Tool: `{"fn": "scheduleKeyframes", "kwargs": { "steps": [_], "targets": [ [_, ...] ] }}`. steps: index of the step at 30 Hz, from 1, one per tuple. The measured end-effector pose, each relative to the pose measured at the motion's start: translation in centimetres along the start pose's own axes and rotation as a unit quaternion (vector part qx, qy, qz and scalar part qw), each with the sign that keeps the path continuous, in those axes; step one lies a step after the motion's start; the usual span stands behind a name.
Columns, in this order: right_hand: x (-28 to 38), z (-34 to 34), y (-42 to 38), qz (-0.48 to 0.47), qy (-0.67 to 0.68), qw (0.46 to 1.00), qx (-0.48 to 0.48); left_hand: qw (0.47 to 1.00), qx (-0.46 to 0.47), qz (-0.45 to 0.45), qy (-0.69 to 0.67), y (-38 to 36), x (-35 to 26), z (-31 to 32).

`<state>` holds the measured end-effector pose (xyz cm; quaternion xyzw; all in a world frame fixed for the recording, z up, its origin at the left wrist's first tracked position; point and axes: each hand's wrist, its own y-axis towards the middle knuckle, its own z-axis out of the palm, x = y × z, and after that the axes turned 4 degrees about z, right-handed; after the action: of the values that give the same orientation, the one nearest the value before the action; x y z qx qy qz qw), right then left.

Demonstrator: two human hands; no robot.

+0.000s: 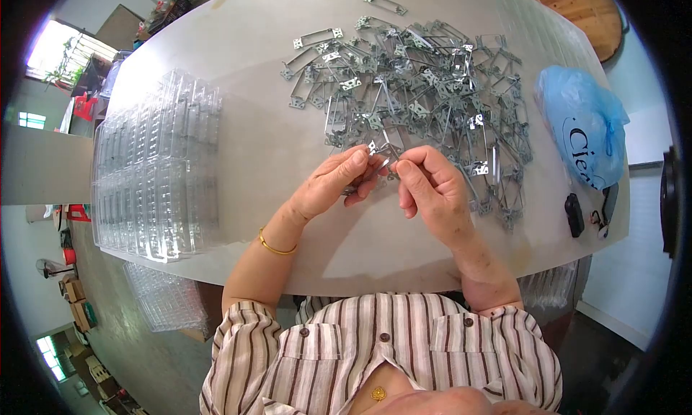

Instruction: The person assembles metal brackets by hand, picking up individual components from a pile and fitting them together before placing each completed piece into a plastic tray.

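Observation:
My left hand (342, 175), with a gold bangle at the wrist, has its fingers closed round a shiny metal bracket (382, 155). Close beside it, my right hand (435, 187) pinches the same metal work with thumb and index finger. Just beyond both hands lies a large tangled pile of thin metal frame brackets (425, 76). One bracket (386, 3) lies apart at the pile's far side. The fingers hide part of what is held.
Clear plastic trays (155, 170) are stacked on the left of the pale table (252, 54). A blue plastic bag (582, 126) stands at the right, with a black object (574, 215) and keys-like items (600, 224) nearer the edge. More trays (166, 296) sit below the table's left edge.

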<state>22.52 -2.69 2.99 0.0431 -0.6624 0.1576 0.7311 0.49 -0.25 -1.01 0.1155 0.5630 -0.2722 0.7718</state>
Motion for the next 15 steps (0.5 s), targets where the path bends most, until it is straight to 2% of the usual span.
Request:
{"fn": "scheduleKeyframes", "kwargs": {
  "steps": [12, 15],
  "targets": [
    [0.15, -0.13, 0.07, 0.011, 0.004, 1.0, 0.017, 0.998, -0.023, 0.005, 0.063, 0.02, -0.29, 0.24],
    [0.19, -0.12, 0.07, 0.011, -0.003, 1.0, 0.017, 0.992, -0.021, 0.036, 0.117, 0.05, -0.46, 0.12]
  ]
}}
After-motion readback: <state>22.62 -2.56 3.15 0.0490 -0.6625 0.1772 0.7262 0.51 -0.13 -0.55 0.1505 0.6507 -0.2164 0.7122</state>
